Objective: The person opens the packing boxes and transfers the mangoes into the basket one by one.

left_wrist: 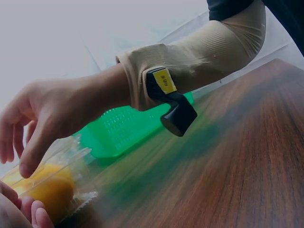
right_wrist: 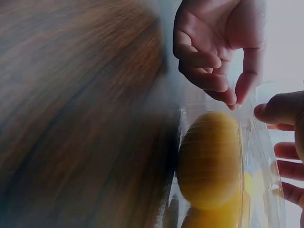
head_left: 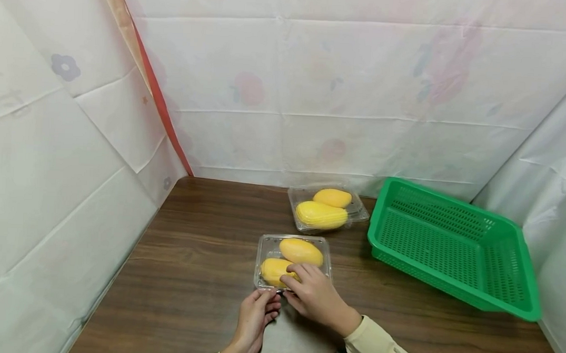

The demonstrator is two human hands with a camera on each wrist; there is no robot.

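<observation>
A clear plastic clamshell box [head_left: 270, 245] with two yellow mangoes inside stands on the table in front of me. One mango [head_left: 301, 251] lies toward the back, the other [head_left: 272, 271] toward the front. My left hand [head_left: 252, 318] pinches the box's front edge between thumb and index finger, its other fingers curled below. Over the lid's front right part lies my right hand [head_left: 314, 295], fingers spread and slightly bent. In the right wrist view, its thumb [right_wrist: 275, 110] touches the clear lid [right_wrist: 259, 142], and the mango [right_wrist: 211, 159] shows through the side wall.
Behind stands a second clear box [head_left: 306, 191] with two more yellow mangoes, close to the curtain. A green perforated plastic basket [head_left: 432, 241] sits at the right. White printed curtains [head_left: 287, 82] surround the dark wooden table [head_left: 183, 277] at the back and sides.
</observation>
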